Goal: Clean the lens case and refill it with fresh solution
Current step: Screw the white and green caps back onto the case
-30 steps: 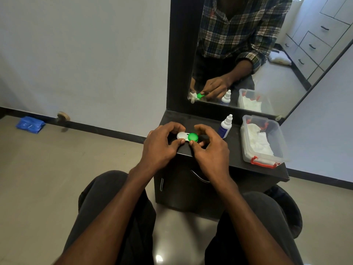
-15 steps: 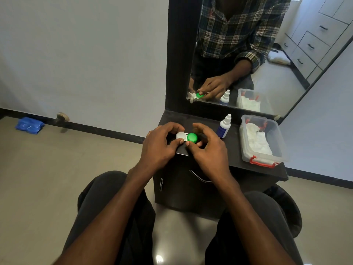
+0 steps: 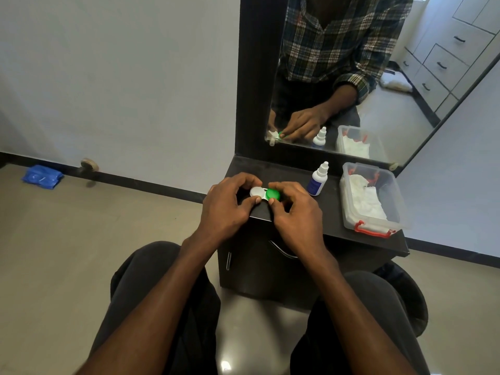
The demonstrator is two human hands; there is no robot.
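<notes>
— What is seen, taken from the largest thing down?

— A pale, smooth wall (image 3: 121, 77) is seen at the left, and a glossy beige floor (image 3: 81, 239) below it. A tall mirror (image 3: 365, 77) in a dark frame is set above a dark cabinet (image 3: 270, 266) with a flat matte top and curved metal handles on its front. A plaid shirt and white drawers are reflected in the glass.

— And on the cabinet top?

— A clear rectangular plastic box (image 3: 397, 212) with red clip latches is placed at the right end; crumpled white tissue is held inside it. Just to its left a small solution bottle (image 3: 317, 181) is stood upright, white and tapering to a nozzle, with a dark blue label.

— Where is the lens case found?

— The lens case (image 3: 263, 194) is held near the front left edge of the top, between both hands. Two round caps are shown side by side: a white cap (image 3: 256, 191) on the left and a green cap (image 3: 272, 194) on the right, both smooth plastic.

— How are the hands set?

— The left hand (image 3: 227, 207) is curled, the white end being pinched between thumb and fingers. The right hand (image 3: 295, 215) is likewise curled, the green cap being gripped by thumb and fingertips.

— Anything smaller?

— A crumpled blue packet (image 3: 42, 176) is left on the floor by the dark skirting.
</notes>
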